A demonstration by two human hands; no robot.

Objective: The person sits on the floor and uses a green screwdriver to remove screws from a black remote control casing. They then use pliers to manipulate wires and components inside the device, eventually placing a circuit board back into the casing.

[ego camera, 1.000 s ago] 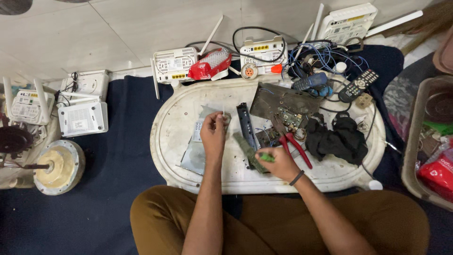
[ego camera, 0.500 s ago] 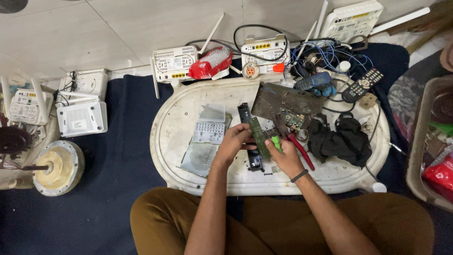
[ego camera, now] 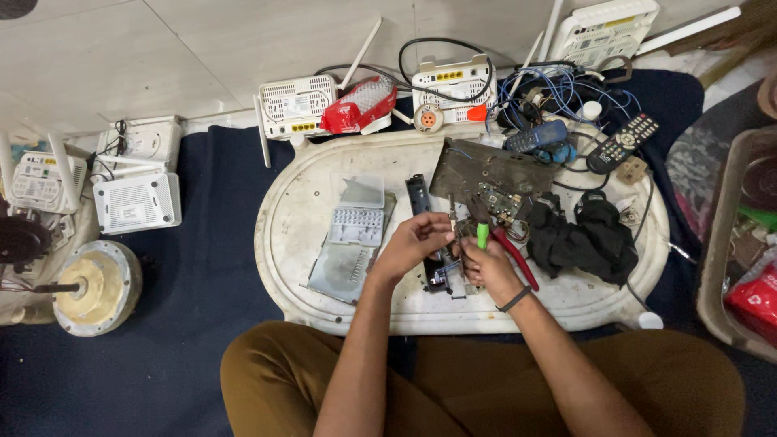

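Nearest you, your left hand [ego camera: 413, 247] is pinched closed on a small part held over the middle of the white oval tray [ego camera: 291, 243], though the part itself is too small to identify. Your right hand [ego camera: 484, 267], just at its 3 o'clock, is wrapped around a green-handled screwdriver [ego camera: 482, 235] with the tip pointing up toward the work. Between and under both hands lies the long black device [ego camera: 422, 218], running toward 12 o'clock, apparently opened; whether any screws remain in it cannot be told. Red-handled pliers [ego camera: 518, 259] rest beside your right wrist, untouched. At 9 o'clock of your hands sits a clear parts case [ego camera: 356, 225] on a grey panel [ego camera: 340, 271]. At 1 o'clock lies a bare circuit board [ego camera: 486, 174], with black cloth [ego camera: 587, 243] at 3 o'clock. Farthest out, white routers [ego camera: 298, 105] line the tray's far edge. In my judgement disassembly is midway: board out, casing not yet closed.
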